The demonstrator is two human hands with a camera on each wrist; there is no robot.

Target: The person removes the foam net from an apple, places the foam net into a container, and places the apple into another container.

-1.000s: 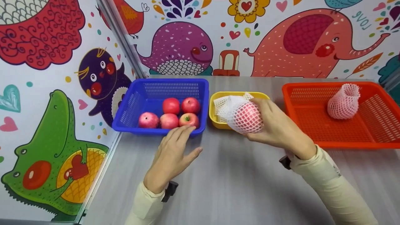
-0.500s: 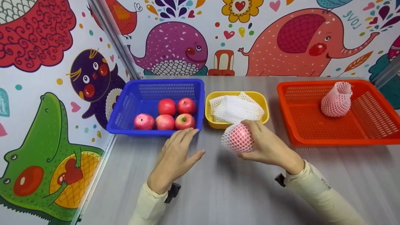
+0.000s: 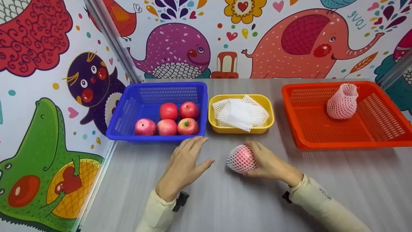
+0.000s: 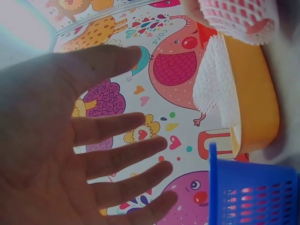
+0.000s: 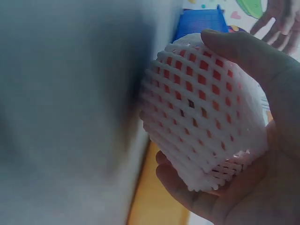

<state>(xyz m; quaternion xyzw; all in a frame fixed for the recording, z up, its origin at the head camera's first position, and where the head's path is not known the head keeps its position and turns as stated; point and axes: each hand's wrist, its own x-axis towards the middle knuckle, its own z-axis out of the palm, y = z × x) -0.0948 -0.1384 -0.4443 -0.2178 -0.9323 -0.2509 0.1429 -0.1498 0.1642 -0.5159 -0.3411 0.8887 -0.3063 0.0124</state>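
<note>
My right hand (image 3: 268,163) grips an apple in a white foam net (image 3: 243,159), low over the table in front of the yellow basket. In the right wrist view the thumb lies along one side of the netted apple (image 5: 201,108) and the fingers curl round the other. My left hand (image 3: 182,166) hovers by the front rim of the blue basket with its fingers stretched out, holding nothing. The left wrist view shows that hand's palm (image 4: 42,140) with the fingers spread. Several bare red apples (image 3: 167,127) lie in the blue basket (image 3: 128,96).
At the back middle, a yellow basket (image 3: 241,130) holds white foam nets (image 3: 239,111). The red basket (image 3: 322,129) on the right has one netted apple (image 3: 342,102) standing in it. Printed wall panels border the grey table (image 3: 225,206) at the back and left.
My right hand has carried the netted apple from over the yellow basket toward me and down to the table. The left hand stays nearly in place, drawn slightly back from the blue basket.
</note>
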